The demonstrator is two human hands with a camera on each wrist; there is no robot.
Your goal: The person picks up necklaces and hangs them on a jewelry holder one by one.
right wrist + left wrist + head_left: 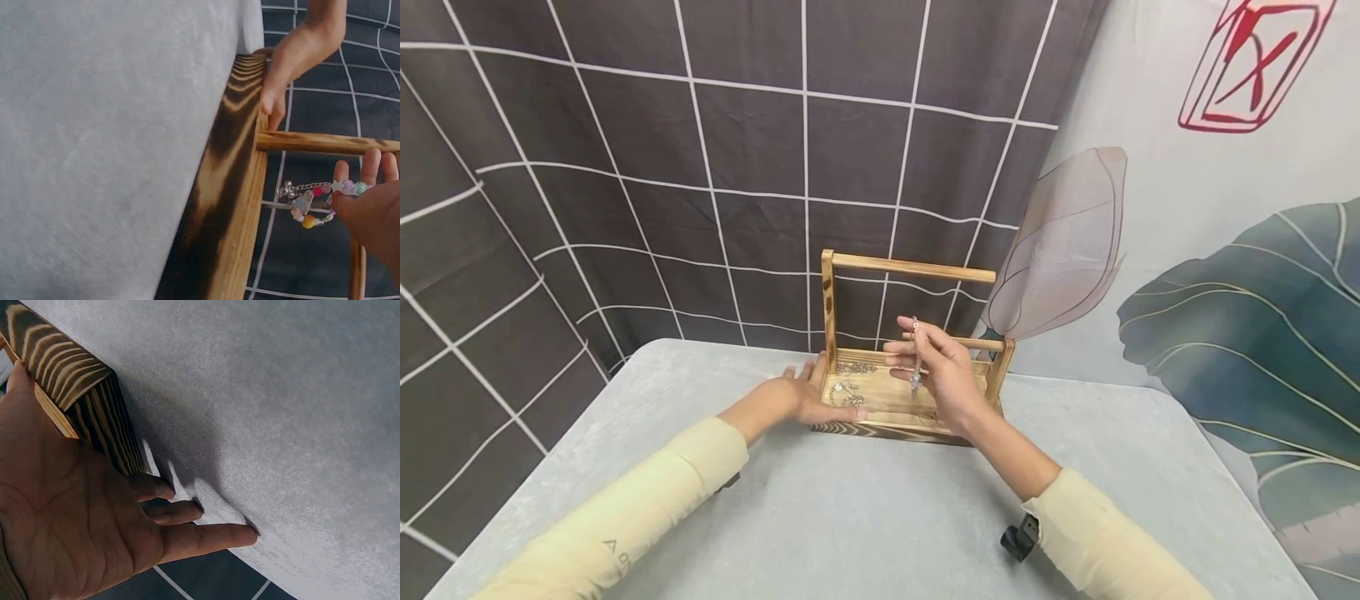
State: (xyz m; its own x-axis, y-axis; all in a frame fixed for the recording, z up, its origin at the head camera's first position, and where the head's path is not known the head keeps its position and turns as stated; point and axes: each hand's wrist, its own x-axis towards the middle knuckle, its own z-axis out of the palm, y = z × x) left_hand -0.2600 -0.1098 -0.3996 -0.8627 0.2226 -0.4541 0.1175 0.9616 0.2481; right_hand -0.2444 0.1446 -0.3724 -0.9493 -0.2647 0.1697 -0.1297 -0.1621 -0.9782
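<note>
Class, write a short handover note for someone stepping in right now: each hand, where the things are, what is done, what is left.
Left hand: open, flat against the left end of the wooden jewellery stand.
Right hand: pinches a beaded bracelet beside the lower rail.
Done: some chains lie on the stand's base.
Left: the bracelet is not on a rail; hanging it there seems the likely step.

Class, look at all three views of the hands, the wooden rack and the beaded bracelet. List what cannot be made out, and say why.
- Head view: beads of the bracelet in the right hand are too small to tell apart.
- Head view: small metal items on the wooden rack base are too small to identify.
- Right wrist view: the image edge cuts off most of the right hand.
- Left wrist view: the left hand hides the rack's inside.
</note>
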